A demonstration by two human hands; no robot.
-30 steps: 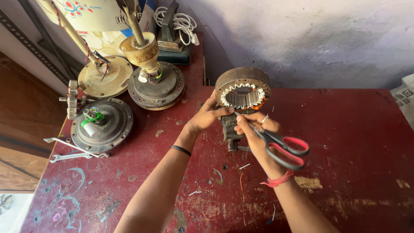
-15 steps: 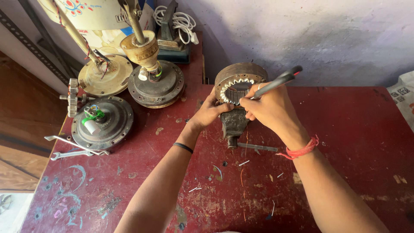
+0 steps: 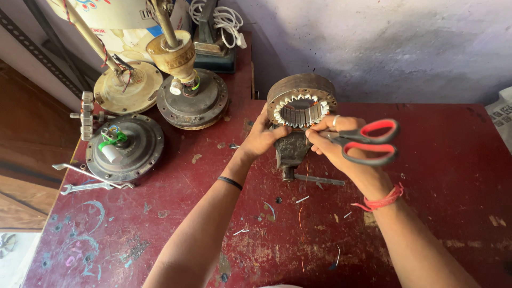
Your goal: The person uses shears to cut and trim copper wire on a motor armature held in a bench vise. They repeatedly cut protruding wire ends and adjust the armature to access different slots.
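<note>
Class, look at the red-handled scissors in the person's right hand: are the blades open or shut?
Cannot tell. The scissors lie in the right hand with the two red loops close together, which suggests shut, but the fingers hide the blades.

Both forearms reach forward from the bottom edge and draw toward each other at the middle of the view. The left hand (image 3: 262, 137) is turned thumb-up, fingers curled forward and pressed against something in front of it, the wrist slightly bent; a thin dark band circles the left forearm just below the wrist. The right hand (image 3: 341, 146) lies palm-down and a little higher — its fingers are bunched, the tips pointing left toward the left hand, closed round what it carries, with a pale ring on one finger. A red thread is tied round the right wrist. The two hands sit near each other, fingertips close but apart.
</note>
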